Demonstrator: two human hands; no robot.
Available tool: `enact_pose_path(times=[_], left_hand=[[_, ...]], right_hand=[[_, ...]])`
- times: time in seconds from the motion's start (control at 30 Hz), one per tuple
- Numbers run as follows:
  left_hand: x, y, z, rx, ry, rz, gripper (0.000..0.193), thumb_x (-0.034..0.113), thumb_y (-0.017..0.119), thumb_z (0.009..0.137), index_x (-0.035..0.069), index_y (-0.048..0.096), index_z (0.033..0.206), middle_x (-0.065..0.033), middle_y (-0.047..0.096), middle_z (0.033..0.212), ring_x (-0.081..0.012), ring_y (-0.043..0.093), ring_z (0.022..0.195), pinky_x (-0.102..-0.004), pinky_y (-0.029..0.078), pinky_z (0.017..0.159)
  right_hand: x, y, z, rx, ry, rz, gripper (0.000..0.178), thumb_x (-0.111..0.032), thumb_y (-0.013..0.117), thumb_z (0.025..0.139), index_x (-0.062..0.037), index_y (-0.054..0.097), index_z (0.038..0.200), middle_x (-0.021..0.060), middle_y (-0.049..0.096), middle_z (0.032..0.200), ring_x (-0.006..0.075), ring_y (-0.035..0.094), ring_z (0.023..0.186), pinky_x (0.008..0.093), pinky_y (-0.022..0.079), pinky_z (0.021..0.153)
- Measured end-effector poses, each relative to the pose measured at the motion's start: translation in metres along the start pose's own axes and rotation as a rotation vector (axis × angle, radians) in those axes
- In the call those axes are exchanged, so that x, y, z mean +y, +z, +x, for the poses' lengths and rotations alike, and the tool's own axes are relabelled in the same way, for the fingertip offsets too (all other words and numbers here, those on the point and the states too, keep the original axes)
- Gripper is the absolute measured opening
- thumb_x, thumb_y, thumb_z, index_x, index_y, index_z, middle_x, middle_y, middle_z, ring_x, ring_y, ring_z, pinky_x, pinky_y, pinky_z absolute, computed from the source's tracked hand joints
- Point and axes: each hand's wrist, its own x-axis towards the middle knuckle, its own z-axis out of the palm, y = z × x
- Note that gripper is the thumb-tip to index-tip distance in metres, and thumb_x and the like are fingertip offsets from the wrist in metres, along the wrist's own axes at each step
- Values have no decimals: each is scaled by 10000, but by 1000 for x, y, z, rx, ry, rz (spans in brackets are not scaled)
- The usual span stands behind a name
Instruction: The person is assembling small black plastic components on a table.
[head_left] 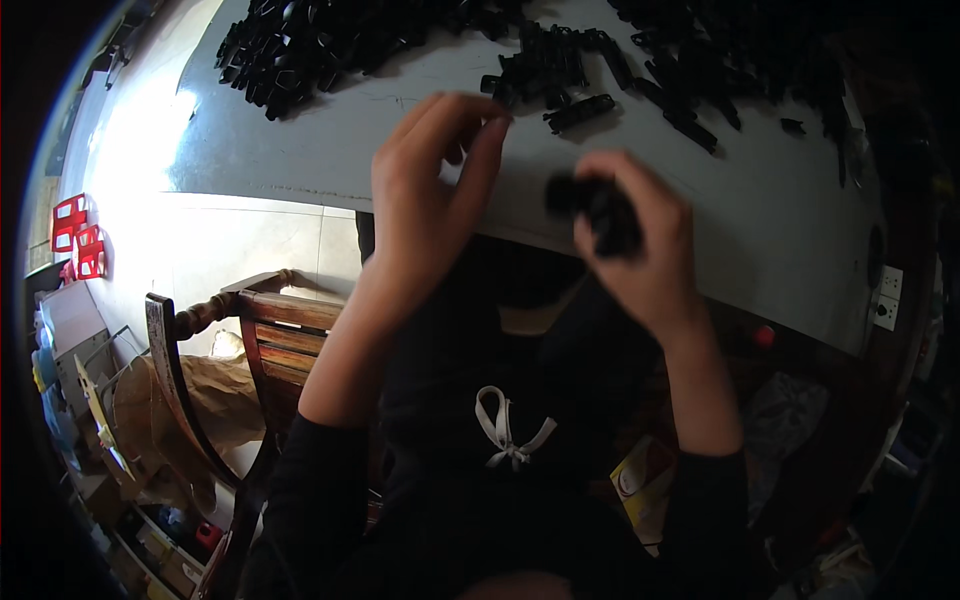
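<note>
My right hand (pixel 650 225) is closed around a dark black plastic part (pixel 610 220), held above the near edge of the table. Motion smears this part, so its exact kind does not show. My left hand (pixel 425 165) is over the table to the left, thumb and forefinger drawn together in a pinch. Their tips are at the near side of a loose group of black plastic parts (pixel 545 60); whatever is between them is too small to make out. One oblong black piece (pixel 580 114) lies apart, between and beyond my two hands.
A big heap of black parts (pixel 300 50) covers the table's far left, with more long black pieces (pixel 690 90) at the far right. The grey table (pixel 270 160) ends just before my lap. A wooden chair (pixel 290 310) stands at left; red stools (pixel 80 235) are farther off.
</note>
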Motion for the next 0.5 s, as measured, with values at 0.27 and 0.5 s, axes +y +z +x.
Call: enact_pose_path(times=[0.27, 0.5], left_hand=[[-20, 6, 21, 7, 242, 791, 151, 190, 683, 787, 90, 594, 859, -60, 562, 855, -264, 590, 812, -372, 482, 649], [-9, -9, -10, -109, 96, 166, 147, -9, 688, 737, 34, 603, 849, -84, 626, 846, -239, 648, 741, -315, 520, 661]], right_hand=[[12, 7, 28, -54, 238, -401, 326, -44, 732, 733, -54, 624, 1040, 93, 683, 940, 243, 676, 854, 341, 530, 728], [9, -9, -10, -42, 173, -652, 421, 33, 757, 624, -61, 614, 1009, 74, 645, 926, 248, 650, 884, 370, 531, 693]])
